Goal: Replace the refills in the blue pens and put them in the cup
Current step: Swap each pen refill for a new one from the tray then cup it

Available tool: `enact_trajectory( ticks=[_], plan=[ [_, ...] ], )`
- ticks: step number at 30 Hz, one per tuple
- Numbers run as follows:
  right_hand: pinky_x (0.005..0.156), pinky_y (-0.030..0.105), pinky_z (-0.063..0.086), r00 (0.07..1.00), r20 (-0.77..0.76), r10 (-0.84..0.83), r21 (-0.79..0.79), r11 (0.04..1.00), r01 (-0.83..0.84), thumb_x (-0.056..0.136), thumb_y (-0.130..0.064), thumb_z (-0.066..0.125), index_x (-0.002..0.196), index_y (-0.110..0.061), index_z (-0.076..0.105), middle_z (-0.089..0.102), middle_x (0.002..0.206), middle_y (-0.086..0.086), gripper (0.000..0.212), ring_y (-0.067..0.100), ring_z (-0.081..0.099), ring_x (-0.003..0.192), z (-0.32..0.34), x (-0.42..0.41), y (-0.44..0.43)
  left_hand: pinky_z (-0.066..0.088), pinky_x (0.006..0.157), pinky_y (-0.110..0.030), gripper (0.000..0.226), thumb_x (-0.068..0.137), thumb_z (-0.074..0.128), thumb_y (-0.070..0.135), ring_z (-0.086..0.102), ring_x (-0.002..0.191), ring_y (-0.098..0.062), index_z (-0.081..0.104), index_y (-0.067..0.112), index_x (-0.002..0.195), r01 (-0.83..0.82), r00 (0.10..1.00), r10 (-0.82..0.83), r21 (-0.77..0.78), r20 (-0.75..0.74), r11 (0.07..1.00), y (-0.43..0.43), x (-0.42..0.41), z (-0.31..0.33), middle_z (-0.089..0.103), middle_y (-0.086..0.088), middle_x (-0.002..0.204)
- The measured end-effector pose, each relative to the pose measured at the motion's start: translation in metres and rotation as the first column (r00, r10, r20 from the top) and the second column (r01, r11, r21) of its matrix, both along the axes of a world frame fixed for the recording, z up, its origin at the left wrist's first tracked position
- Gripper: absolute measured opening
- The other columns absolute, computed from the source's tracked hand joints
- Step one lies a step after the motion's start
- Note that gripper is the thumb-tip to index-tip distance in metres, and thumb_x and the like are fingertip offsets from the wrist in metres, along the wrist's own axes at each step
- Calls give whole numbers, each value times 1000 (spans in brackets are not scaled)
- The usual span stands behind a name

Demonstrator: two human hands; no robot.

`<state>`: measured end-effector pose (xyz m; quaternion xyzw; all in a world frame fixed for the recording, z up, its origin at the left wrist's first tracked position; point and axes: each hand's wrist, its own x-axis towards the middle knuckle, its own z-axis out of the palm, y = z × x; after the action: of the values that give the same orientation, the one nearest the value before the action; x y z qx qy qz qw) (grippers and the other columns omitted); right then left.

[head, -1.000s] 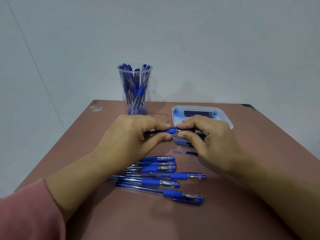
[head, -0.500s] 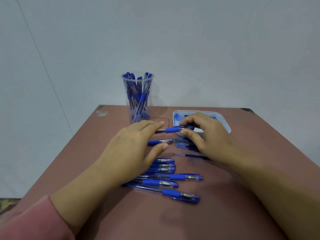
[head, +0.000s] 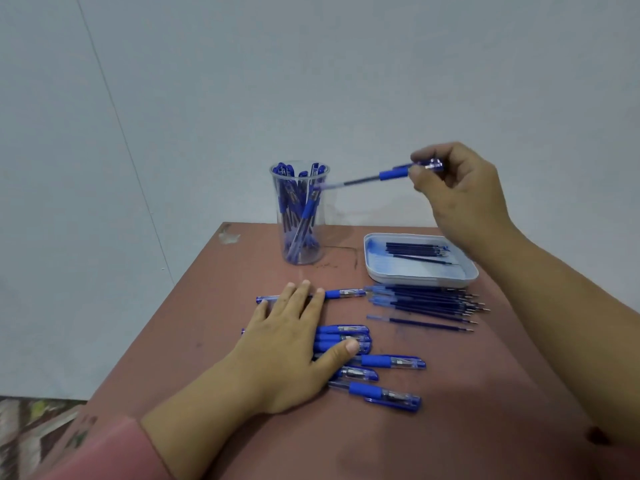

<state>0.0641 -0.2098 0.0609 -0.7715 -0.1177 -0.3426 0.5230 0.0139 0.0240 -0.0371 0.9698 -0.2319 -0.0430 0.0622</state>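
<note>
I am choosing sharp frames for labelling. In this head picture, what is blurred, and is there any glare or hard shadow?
Head view: the held pen is smeared toward its end by the cup; the right hand is slightly soft; pens on the table and refills in the tray are fairly sharp; light is even, shadows faint, no strong glare.

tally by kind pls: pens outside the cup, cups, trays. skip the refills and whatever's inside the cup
pens lying on the table: 7
pen pinched in the right hand: 1
cup: 1
tray: 1
total: 10
</note>
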Motion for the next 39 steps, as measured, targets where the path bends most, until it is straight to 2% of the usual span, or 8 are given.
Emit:
enact_trajectory(
  ticks=[5,11,19,25,27,31,34,39],
  plan=[
    [70,10,42,995,90,-45,23,999,43,91,-8,59,101,-16,58,57,88,-11,13,-5,51,68,26,39,12,-5,121,-39,97,73,-1,80,-20,146,-9,-13,28,154,4,1000,-4,18,10,1000,0,1,1,-18,8,161],
    [63,14,43,998,55,21,-65,998,-17,87,-13,64,101,-20,41,57,82,-4,28,1,49,61,29,74,40,-4,121,-41,98,73,-3,82,-20,146,-9,-11,27,154,15,999,-15,11,34,1000,-1,4,-2,-16,9,161],
    [65,3,38,1000,-19,-7,-223,975,2,91,-19,61,99,-23,61,61,87,-9,9,-2,51,68,4,96,62,-7,121,-39,98,73,-2,82,-22,145,-9,-14,28,153,9,1000,-9,8,13,1000,-1,3,0,-18,9,161],
    [69,2,35,998,-56,-34,-369,929,10,93,-28,58,106,-29,64,59,98,-11,14,-3,49,79,-11,68,48,-5,121,-39,97,74,0,81,-21,146,-10,-13,27,154,3,1000,-3,3,20,1000,-2,2,-1,-16,9,161],
    [69,3,35,991,-134,-4,-483,873,-61,91,-28,62,99,-32,64,58,93,-17,10,-6,49,80,-21,45,36,-5,121,-39,97,74,-1,80,-20,146,-10,-12,26,154,4,1000,-4,7,25,1000,-2,2,-1,-16,9,161],
    [78,9,32,934,-358,-17,-728,631,-268,87,-32,67,98,-32,68,60,97,-17,11,-8,47,89,-47,12,17,-4,121,-39,99,71,-5,81,-20,146,-10,-12,26,154,14,999,-15,9,35,1000,-2,2,-2,-16,8,161],
    [91,21,37,934,-353,-55,-813,512,-278,86,-40,66,109,-31,69,59,105,-12,24,3,43,100,-63,10,14,-4,121,-39,99,71,-4,80,-19,147,-10,-11,26,154,7,999,-6,-2,33,1000,-2,2,-2,-15,8,161],
    [92,33,38,948,-305,-89,-882,403,-246,89,-48,59,111,-31,69,53,103,-8,29,11,36,98,-68,11,24,-7,121,-39,98,72,-3,80,-18,147,-10,-11,27,154,2,999,-1,-18,37,1000,-2,1,-1,-14,9,161]
  ],
)
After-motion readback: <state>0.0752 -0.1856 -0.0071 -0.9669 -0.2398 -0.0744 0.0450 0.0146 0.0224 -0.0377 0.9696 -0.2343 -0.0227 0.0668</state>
